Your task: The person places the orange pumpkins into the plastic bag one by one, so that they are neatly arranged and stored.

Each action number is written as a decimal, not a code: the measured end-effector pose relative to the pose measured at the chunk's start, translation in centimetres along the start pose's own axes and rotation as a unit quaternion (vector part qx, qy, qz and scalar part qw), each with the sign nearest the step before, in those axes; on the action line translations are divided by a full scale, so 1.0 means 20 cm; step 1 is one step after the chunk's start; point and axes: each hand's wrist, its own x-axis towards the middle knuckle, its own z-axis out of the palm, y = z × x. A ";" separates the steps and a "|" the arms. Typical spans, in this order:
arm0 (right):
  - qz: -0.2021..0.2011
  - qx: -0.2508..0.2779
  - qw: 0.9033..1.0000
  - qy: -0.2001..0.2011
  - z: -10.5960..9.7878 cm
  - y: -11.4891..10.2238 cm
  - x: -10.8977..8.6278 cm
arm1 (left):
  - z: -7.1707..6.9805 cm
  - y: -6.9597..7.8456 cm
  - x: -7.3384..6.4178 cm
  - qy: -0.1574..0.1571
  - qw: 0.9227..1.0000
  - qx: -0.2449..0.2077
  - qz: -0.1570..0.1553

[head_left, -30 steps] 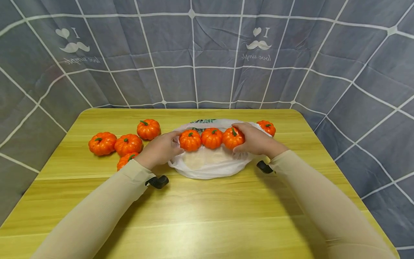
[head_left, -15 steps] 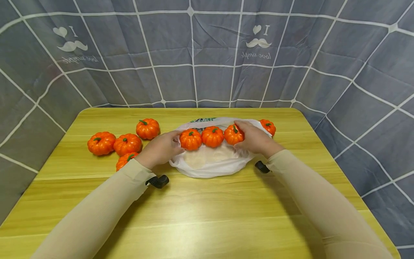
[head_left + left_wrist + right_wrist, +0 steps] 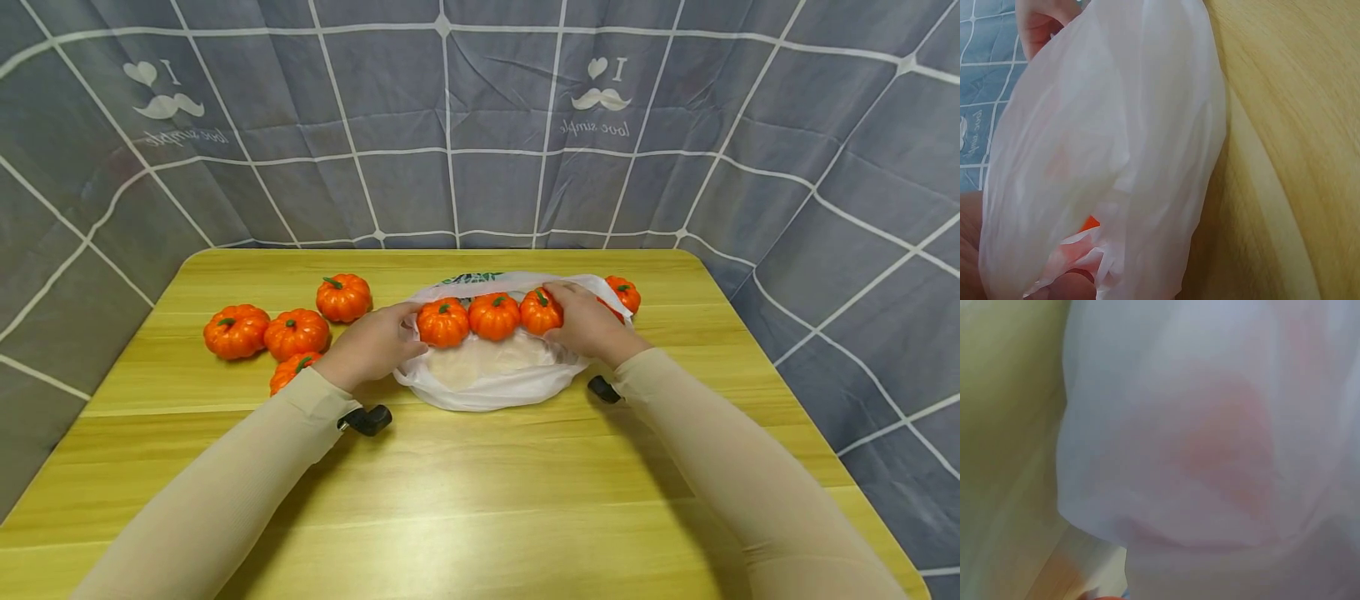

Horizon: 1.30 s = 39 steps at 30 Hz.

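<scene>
Three orange toy pumpkins sit in a row at the mouth of a white plastic bag (image 3: 487,396), which lies at the table's middle back. My left hand (image 3: 375,346) holds the left pumpkin (image 3: 443,322), thumb in front. Around the right pumpkin (image 3: 540,312) curve the thumb and fingers of my right hand (image 3: 588,325). The middle pumpkin (image 3: 494,317) stands between them, untouched by either hand. An orange patch (image 3: 611,309) shows at the bag's edge beyond my right hand. In both wrist views the bag's thin plastic hides most of the hands and pumpkins.
Several more pumpkins lie left of the bag, including a far one (image 3: 343,297) and a leftmost one (image 3: 236,332). Another pumpkin (image 3: 622,293) is behind the bag's right edge. A grey checked curtain (image 3: 495,200) surrounds the wooden table (image 3: 465,500).
My right hand shifts slightly, and the right pumpkin now sits a little closer to the middle one. The orange patch beside that hand has come into view. My left hand stays nearly still.
</scene>
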 end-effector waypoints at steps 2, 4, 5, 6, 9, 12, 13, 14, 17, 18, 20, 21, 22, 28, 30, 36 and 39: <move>0.002 0.001 1.000 0.003 0.00 0.00 0.00 | 0.00 0.00 0.00 -0.002 1.000 -0.001 -0.001; 0.002 0.001 1.000 0.005 0.00 0.00 0.00 | 0.00 0.00 0.00 -0.001 1.000 0.000 -0.002; 0.002 0.003 1.000 0.006 0.00 0.00 0.00 | 0.00 0.00 0.00 -0.002 1.000 0.000 -0.003; 0.002 0.003 1.000 0.005 0.00 0.00 0.00 | 0.00 0.00 0.00 -0.002 1.000 0.001 -0.003; 0.005 0.007 1.000 0.005 0.00 0.00 -0.01 | 0.00 0.00 0.00 -0.002 1.000 0.003 -0.003; 0.012 0.009 1.000 0.001 0.00 0.00 -0.02 | -0.01 0.01 0.00 -0.002 1.000 0.002 -0.002; 0.014 0.010 1.000 0.001 0.00 0.00 -0.02 | -0.01 0.01 0.00 -0.001 1.000 0.002 -0.002; 0.016 0.010 1.000 -0.001 0.00 -0.01 -0.03 | -0.01 0.01 0.00 -0.001 1.000 0.003 -0.001; 0.018 0.006 1.000 -0.001 0.00 -0.02 -0.04 | -0.01 0.02 0.00 0.000 1.000 0.003 -0.003; 0.018 0.004 1.000 0.000 -0.01 -0.02 -0.04 | -0.01 0.02 0.00 0.000 1.000 0.004 -0.003; 0.018 -0.002 1.000 0.004 -0.01 -0.03 -0.05 | -0.01 0.02 0.00 0.000 1.000 0.003 -0.004; 0.018 -0.004 1.000 0.007 -0.01 -0.03 -0.05 | -0.01 0.02 0.00 0.000 1.000 0.003 -0.005; 0.016 -0.008 1.000 0.010 -0.01 -0.03 -0.06 | -0.01 0.02 0.00 -0.001 1.000 0.003 -0.005; 0.022 -0.012 0.999 0.020 -0.03 -0.05 -0.08 | 0.00 0.01 0.01 -0.007 1.000 0.001 -0.009; 0.028 -0.007 0.999 0.019 -0.04 -0.06 -0.10 | 0.00 0.01 0.01 -0.007 1.000 0.002 -0.009; 0.022 -0.018 1.000 0.013 -0.08 -0.13 -0.17 | 0.00 0.01 0.00 -0.008 1.000 -0.001 -0.012; 0.008 -0.024 0.999 0.028 -0.13 -0.17 -0.22 | 0.00 0.01 0.00 -0.007 1.000 -0.004 -0.013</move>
